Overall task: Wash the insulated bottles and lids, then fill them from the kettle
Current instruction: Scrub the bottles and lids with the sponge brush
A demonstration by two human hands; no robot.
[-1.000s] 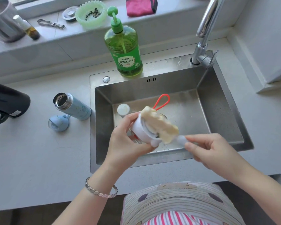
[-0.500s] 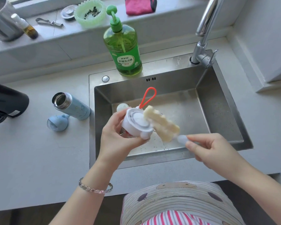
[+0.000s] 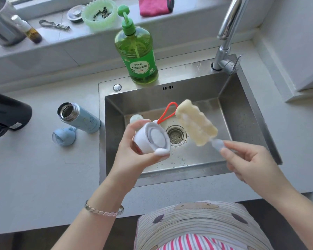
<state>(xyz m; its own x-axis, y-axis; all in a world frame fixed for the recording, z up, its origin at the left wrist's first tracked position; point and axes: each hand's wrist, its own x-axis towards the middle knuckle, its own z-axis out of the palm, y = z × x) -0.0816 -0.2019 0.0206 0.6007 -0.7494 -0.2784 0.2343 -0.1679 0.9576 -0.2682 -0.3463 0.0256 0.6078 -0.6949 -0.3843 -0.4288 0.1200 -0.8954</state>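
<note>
Green soap bottle (image 3: 136, 56) upright on the back rim of the steel sink (image 3: 188, 73), left of the tap (image 3: 226, 33). Along the ledge behind, left to right: metal pot (image 3: 0, 24), small amber bottle (image 3: 28, 29), metal tool (image 3: 52, 25), drain plug (image 3: 75, 14), green scalloped dish (image 3: 99, 14), pink cloth (image 3: 155, 5).

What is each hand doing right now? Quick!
Left hand: closed around the white lid, which has foam on it.
Right hand: pinching the handle of the sponge brush.

Head view, steeply down over sink (image 3: 251, 112)
</note>
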